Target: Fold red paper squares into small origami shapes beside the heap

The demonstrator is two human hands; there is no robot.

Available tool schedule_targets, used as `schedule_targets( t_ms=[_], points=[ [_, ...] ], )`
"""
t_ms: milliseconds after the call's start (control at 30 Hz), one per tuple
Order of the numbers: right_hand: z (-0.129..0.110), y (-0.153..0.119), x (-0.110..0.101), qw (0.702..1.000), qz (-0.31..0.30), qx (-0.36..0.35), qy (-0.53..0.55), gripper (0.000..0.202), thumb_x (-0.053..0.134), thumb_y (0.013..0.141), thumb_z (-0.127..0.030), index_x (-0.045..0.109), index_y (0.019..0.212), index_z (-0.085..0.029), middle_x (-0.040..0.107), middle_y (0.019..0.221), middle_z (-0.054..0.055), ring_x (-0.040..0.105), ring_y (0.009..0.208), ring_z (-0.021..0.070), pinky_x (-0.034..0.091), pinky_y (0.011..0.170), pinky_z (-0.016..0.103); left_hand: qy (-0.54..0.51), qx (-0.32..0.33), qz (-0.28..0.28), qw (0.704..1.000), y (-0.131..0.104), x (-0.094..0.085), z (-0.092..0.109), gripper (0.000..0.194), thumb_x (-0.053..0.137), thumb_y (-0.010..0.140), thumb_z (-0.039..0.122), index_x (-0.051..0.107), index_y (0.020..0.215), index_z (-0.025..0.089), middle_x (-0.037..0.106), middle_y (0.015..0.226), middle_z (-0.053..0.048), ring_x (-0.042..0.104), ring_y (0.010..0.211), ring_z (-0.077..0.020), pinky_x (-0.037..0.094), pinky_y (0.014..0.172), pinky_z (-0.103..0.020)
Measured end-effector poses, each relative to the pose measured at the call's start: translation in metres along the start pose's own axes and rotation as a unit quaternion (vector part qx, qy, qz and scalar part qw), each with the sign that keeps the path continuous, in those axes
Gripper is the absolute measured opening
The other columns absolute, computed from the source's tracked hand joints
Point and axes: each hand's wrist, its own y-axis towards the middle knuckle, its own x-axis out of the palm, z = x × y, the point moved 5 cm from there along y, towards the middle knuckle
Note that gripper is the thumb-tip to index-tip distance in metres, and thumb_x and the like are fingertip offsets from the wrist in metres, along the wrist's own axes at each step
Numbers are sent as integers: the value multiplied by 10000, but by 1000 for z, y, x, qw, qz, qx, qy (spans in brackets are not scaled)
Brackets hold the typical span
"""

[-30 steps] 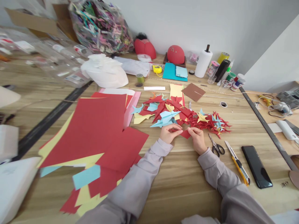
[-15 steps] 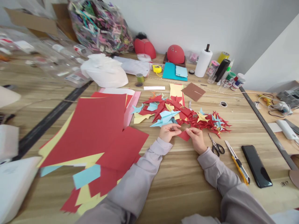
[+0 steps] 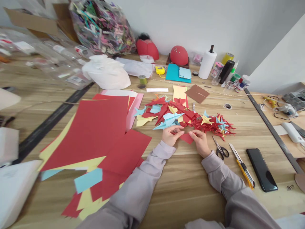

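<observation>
Between my two hands is a small piece of red paper [image 3: 187,138], its lower corner pointing towards me. My left hand [image 3: 172,135] pinches its left edge between thumb and fingers. Thumb and fingertips of my right hand [image 3: 200,142] close on its right edge. Just beyond my hands lies a heap of folded red paper pieces [image 3: 164,109], mixed with yellow and light blue ones. A light blue paper plane [image 3: 169,120] rests at the heap's near side, close to my left fingers. Red paper stars [image 3: 224,125] form its right end.
Left of my arms spread large red sheets [image 3: 92,133] and cut scraps. To the right lie scissors [image 3: 221,150], a yellow utility knife [image 3: 242,167] and a black phone [image 3: 262,170]. Bottles, a white roll [image 3: 207,65] and a bulging clear bag [image 3: 103,28] line the back.
The red paper and my fingertips have shifted very slightly, with both hands keeping their pinch. Everything else on the table stays as it was.
</observation>
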Motion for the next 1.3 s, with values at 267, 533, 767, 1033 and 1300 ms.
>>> schedule_targets(
  t_ms=[267, 533, 767, 1033, 1300],
  points=[
    [-3, -3, 15, 994, -83, 25, 67, 365, 786, 585, -323, 650, 898, -191, 689, 814, 9, 581, 654, 124, 451, 601, 247, -66, -50, 72, 994, 2, -5, -9, 287, 769, 549, 304, 694, 774, 142, 617, 572, 16, 554, 513, -111, 481, 488, -247],
    [1, -1, 7, 998, -38, 21, 44, 245, 725, 658, -398, 654, 723, -173, 652, 605, 3, 543, 519, 119, 436, 508, 253, -156, -96, 21, 983, 2, 3, -18, 603, 834, 450, 237, 644, 1009, 115, 709, 797, -70, 656, 678, -173, 547, 547, -269],
    [1, 0, 6, 998, -31, 23, 51, 232, 728, 653, -385, 654, 713, -173, 654, 594, 4, 532, 494, 112, 430, 501, 253, -155, -86, 1, 984, 2, 4, -18, 560, 832, 468, 224, 643, 984, 118, 708, 809, -76, 664, 678, -177, 565, 597, -306],
    [0, 0, 5, 998, -13, 14, 53, 250, 721, 654, -396, 643, 721, -167, 636, 569, 1, 518, 484, 109, 432, 501, 256, -25, 36, -34, 998, 1, 2, 1, 335, 781, 550, 210, 706, 871, 150, 697, 964, -105, 649, 904, -221, 533, 796, -337],
    [-7, -3, 7, 997, -23, -47, 63, 453, 712, 697, -312, 518, 1099, -232, 650, 875, 23, 595, 663, 132, 473, 540, 236, -9, 27, -83, 996, 3, 1, 0, 116, 767, 561, 231, 703, 636, 171, 698, 844, -91, 644, 814, -213, 518, 768, -346]
  ],
)
